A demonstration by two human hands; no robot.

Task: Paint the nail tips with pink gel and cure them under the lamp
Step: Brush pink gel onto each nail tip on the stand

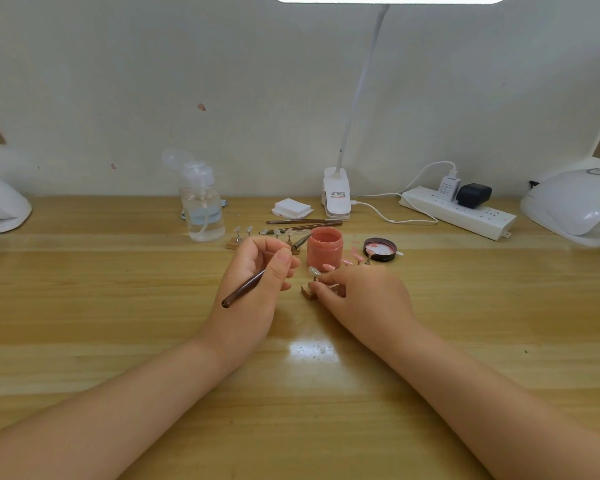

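Working at frame centre, the left hand [257, 271] has its fingers curled round a dark brown brush [244, 288], handle slanting down-left, bristle end hidden behind the fingers. Just right of it, the right hand [354, 292] pinches a small wooden stand [308, 292] on the table [118, 341]; the nail tip [313, 270] on top looks pale, apparently unpainted. Just beyond, the open jar of pink gel [324, 249] stands upright, its black lid [380, 249] lying to the right. Between jar and lid several pink tips [355, 254] on stands read as already coated. Left of the jar, a row of pale tips [278, 233] on stands seems to await colour, with spare brushes [303, 224] behind them. Further back stand a clear pump bottle [203, 206], a pad stack [291, 206], a clip lamp base [336, 195] and a power strip [461, 213]. White curing lamps sit at far right [575, 206] and far left [0, 206], nothing visibly under them. Judgement: painting partway through, curing not evidently begun.
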